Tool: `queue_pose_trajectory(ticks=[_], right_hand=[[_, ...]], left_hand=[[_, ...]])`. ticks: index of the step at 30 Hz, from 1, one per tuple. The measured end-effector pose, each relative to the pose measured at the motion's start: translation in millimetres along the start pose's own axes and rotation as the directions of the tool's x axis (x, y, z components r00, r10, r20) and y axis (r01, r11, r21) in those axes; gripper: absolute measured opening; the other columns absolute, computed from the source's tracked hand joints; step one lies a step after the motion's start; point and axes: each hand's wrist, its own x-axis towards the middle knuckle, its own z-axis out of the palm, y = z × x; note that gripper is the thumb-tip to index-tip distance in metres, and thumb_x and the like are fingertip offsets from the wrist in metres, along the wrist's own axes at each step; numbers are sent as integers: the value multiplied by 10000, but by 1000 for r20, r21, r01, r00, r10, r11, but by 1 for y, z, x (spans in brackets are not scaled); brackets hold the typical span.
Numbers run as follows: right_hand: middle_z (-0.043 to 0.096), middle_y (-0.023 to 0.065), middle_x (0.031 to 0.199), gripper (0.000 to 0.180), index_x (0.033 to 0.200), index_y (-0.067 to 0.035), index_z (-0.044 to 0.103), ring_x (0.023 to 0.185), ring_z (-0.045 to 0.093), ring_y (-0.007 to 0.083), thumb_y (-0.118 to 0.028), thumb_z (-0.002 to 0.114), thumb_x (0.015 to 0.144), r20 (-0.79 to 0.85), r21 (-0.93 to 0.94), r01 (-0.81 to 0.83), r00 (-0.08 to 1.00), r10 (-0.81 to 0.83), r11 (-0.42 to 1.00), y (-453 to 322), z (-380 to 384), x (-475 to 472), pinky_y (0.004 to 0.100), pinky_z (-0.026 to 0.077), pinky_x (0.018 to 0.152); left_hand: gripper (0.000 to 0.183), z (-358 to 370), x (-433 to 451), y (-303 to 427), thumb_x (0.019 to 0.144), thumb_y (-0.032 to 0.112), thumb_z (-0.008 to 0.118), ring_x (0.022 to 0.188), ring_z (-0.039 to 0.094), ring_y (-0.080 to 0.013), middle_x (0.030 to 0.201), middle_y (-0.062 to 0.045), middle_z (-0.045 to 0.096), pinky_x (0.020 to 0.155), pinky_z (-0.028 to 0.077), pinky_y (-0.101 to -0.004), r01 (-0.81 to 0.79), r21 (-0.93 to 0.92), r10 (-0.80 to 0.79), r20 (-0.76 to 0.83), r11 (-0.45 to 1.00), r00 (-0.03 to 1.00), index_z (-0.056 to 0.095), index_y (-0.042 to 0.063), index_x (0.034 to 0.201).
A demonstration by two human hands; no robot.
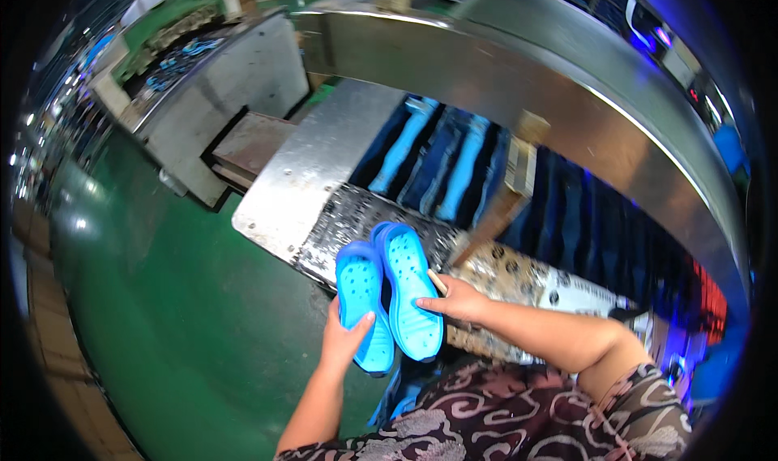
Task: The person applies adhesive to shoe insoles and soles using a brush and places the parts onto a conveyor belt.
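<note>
My left hand [343,336] grips a bright blue shoe sole [366,306] by its side, thumb over the footbed. My right hand [459,300] holds a second blue sole [413,297], its thumb pressed on the inside. A short pale stick [437,282] is also in my right hand; its other end is hidden. Both soles have raised darker blue rims and small holes at one end, and they lean side by side. Another blue rim [378,233] shows behind the second sole. The soles are above the near edge of a bench covered with worn tape [358,221].
A metal plate [292,187] forms the bench's left end. Dark and light-blue long pieces [462,166] lie in a row beyond the tape, crossed by a wooden bar [501,209]. A metal guard wall [510,72] stands behind. Green floor [194,315] and cardboard boxes [61,327] are left.
</note>
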Motion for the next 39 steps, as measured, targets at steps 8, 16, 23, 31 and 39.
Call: queue_pose_trajectory(ticks=[8,16,23,31,39], right_hand=[[631,245,1088,882,1252,-6,554,1008,614,351,-663,686,677,167,-436,-56,976,142,898,59,-55,-68,383,470,875],[609,281,1111,1010,1158,130,562,1021,602,368,-726,664,632,-17,-403,-233,969,248,885,88,-93,-151,371,467,888],[655,240,1007,828,1104,43,632,922,639,354,-660,681,668,-366,-244,-291,911,190,925,132,-154,-200,374,495,819],[647,94,956,392,1101,6,630,777,553,132,-299,433,954,-808,394,179,535,247,901,138,-188,-357,281,465,762],[499,6,717,620,924,-3,625,656,443,111,-506,273,1006,-767,642,593,504,397,486,205,-158,-407,254,424,723]], left_hand=[[668,67,-104,-12,827,243,726,1054,548,-218,1190,-132,545,920,443,-343,186,-197,-146,200,962,969,379,-13,1337],[511,122,-95,7,870,240,679,962,595,-171,1097,-114,613,847,481,-315,200,-99,-149,380,975,913,482,-16,1266],[628,204,-11,63,787,331,735,909,646,-283,1063,-190,644,801,504,-343,-205,403,42,378,892,925,519,-62,1227],[471,235,-83,103,788,146,653,713,649,-284,903,-173,661,665,512,-380,-650,531,364,548,544,753,541,-7,1219],[676,270,-61,118,764,263,614,733,657,-374,805,-205,667,676,521,-446,-635,755,44,637,165,769,409,-16,1344]])
